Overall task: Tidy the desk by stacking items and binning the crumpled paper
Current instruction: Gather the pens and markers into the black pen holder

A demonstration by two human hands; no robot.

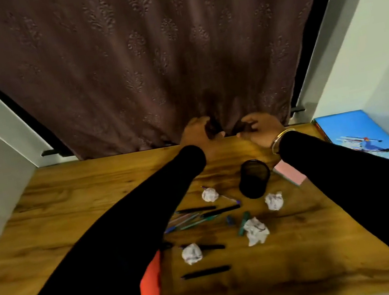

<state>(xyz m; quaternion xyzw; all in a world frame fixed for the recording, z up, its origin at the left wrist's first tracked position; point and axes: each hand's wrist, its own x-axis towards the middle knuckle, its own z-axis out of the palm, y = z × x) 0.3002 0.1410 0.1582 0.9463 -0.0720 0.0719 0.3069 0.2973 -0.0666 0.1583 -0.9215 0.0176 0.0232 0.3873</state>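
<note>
At the desk's (69,208) far edge, left hand (194,133) and right hand (261,128) curl fingers by the curtain (147,64) hem; grip unclear; paper balls (210,194) lie nearer.

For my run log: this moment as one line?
left hand, right hand: hold curtain | crumpled paper balls: four on desk, unbinned | pens: scattered

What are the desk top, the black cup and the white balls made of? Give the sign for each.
Desk top: wood or wood-look laminate, satin; grain streaks and a soft sheen. Black cup: probably metal mesh, matte; its wall looks finely perforated. White balls: paper, matte; creased, with ink marks.
</note>
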